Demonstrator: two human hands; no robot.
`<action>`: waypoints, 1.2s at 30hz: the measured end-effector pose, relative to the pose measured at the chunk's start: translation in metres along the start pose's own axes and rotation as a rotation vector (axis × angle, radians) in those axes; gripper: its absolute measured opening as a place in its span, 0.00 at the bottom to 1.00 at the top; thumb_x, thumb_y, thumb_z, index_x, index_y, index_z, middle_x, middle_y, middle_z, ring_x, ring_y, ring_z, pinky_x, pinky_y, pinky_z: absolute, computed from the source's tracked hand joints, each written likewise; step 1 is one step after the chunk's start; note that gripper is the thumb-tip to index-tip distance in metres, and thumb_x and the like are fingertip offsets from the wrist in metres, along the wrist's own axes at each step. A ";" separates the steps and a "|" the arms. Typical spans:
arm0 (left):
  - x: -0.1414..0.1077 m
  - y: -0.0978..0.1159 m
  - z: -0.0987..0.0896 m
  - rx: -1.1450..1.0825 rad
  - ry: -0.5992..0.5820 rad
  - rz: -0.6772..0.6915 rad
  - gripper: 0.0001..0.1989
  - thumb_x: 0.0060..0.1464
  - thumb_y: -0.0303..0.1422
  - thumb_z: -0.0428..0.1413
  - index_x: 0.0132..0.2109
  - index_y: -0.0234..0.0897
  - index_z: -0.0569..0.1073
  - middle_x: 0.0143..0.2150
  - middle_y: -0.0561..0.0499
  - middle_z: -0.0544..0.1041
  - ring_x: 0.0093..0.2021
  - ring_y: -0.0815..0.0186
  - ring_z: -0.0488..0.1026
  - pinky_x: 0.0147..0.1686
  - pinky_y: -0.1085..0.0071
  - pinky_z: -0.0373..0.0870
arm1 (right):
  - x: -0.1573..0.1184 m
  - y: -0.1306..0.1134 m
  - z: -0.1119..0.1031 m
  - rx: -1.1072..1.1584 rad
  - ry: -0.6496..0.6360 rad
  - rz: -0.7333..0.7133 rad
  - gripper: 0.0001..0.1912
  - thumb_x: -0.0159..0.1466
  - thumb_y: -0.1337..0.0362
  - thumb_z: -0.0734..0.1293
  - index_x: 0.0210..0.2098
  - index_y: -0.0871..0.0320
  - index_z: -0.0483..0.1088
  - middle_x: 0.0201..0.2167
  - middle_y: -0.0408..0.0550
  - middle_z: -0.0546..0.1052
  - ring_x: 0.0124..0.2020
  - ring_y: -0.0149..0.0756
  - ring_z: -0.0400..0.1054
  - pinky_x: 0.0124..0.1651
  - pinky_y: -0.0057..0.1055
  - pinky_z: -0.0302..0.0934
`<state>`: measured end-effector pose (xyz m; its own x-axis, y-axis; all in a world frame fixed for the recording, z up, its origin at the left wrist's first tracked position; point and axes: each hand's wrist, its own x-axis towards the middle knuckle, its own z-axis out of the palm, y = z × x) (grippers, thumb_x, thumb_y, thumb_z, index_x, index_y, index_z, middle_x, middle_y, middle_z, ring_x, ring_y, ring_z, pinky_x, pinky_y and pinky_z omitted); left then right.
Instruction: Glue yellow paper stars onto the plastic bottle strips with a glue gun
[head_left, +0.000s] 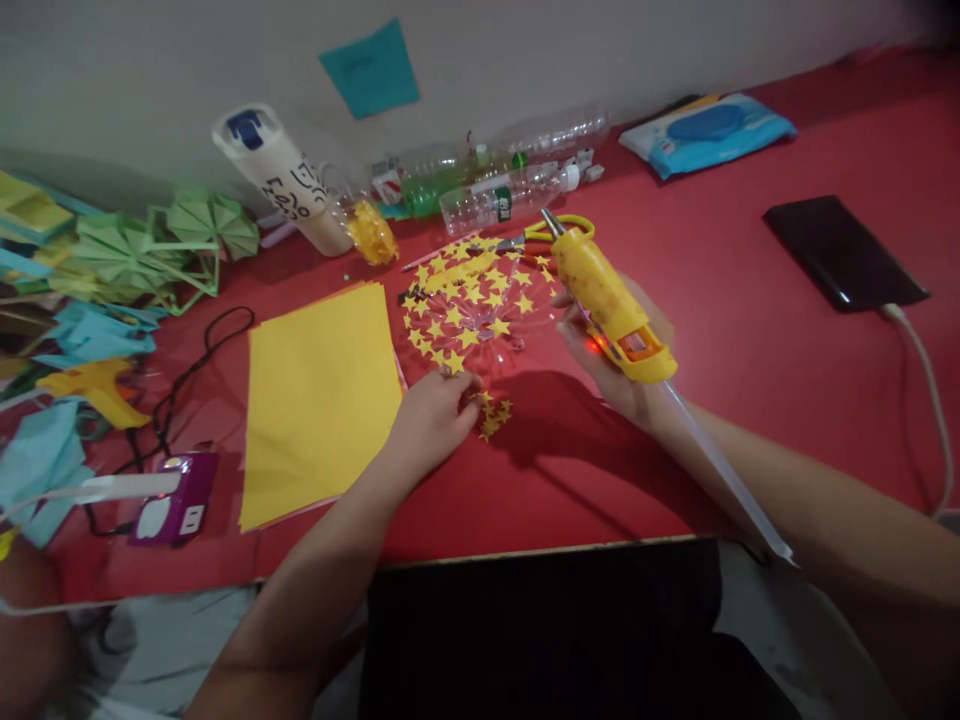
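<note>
My right hand (611, 345) is wrapped round a yellow hot glue gun (611, 290), its metal nozzle pointing up and left. A long clear glue stick (727, 475) sticks out of its back, and a small light glows red by my fingers. My left hand (433, 415) lies low over the table with curled fingers, at the near edge of a clear plastic piece (499, 350) covered with yellow paper stars (467, 338). What its fingertips hold, if anything, is hidden. A small heap of tiny stars (491, 415) lies beside its thumb.
Yellow paper sheets (322, 400) lie left of my left hand. Yellow-handled scissors (559, 228), plastic bottles (502, 195) and a tumbler (281, 180) are behind. A phone (844, 252) and wipes pack (709, 135) sit right. Another glue gun (97, 390) and purple power strip (176, 500) are left.
</note>
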<state>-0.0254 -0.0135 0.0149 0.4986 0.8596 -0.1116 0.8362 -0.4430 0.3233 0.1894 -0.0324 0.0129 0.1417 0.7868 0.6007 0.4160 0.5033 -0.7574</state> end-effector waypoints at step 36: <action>-0.004 0.014 0.016 -1.487 -0.167 -0.276 0.12 0.39 0.37 0.64 0.26 0.35 0.72 0.22 0.55 0.68 0.21 0.76 0.57 0.21 0.75 0.55 | -0.014 -0.012 0.010 -0.004 -0.414 -0.366 0.05 0.66 0.62 0.60 0.32 0.54 0.61 0.27 0.44 0.71 0.27 0.31 0.67 0.28 0.28 0.64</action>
<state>-0.0119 -0.0278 0.0050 0.4749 0.7871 -0.3936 -0.0270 0.4600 0.8875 0.1734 -0.0453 0.0108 -0.3776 0.6362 0.6728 0.3752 0.7694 -0.5169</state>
